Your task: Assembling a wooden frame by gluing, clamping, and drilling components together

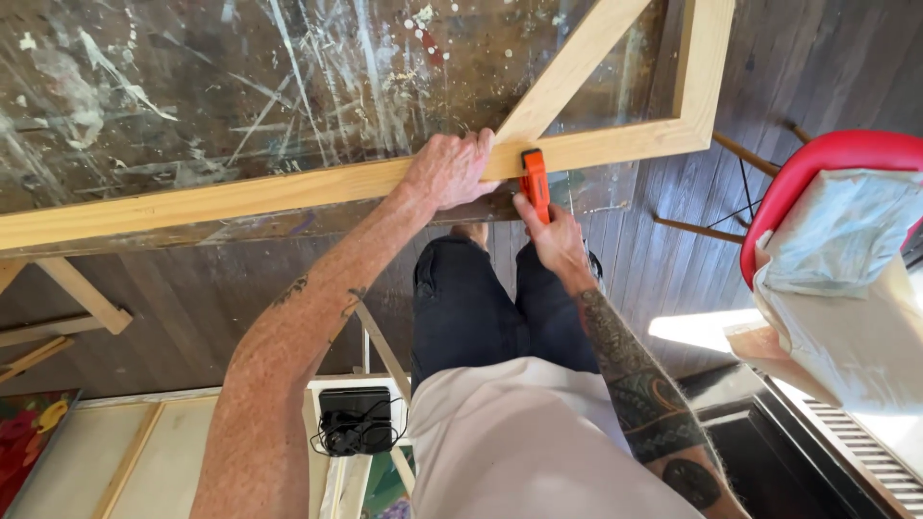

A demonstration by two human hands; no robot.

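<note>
Wooden frame (288, 192) of pale, smooth planed bars lies flat on the worktable (192, 86), its long near bar running along the table's front edge, a diagonal brace meeting that bar beside a squared corner at the right. The worktable is the biggest thing here, a dark glossy top streaked and spattered with white and grey paint, one pale wooden trestle leg showing below at the left. Beneath it the floor (673, 250) is of dark narrow boards with a patch of sunlight. At the right a red chair (817, 159) with a rounded shell and thin wooden legs carries a loosely folded, crumpled whitish sheet (846, 288). Low at the left stands a pale stretched canvas, seen from behind. Nearby a small black box (356, 408) sits with a tangle of black cord. The left hand (450, 171) is curled over the near bar, gripping it just where the brace joins. The right hand (553, 235) is closed around a small orange tool (535, 183), its tip pressed to the bar's front face, just beside the left hand.
</note>
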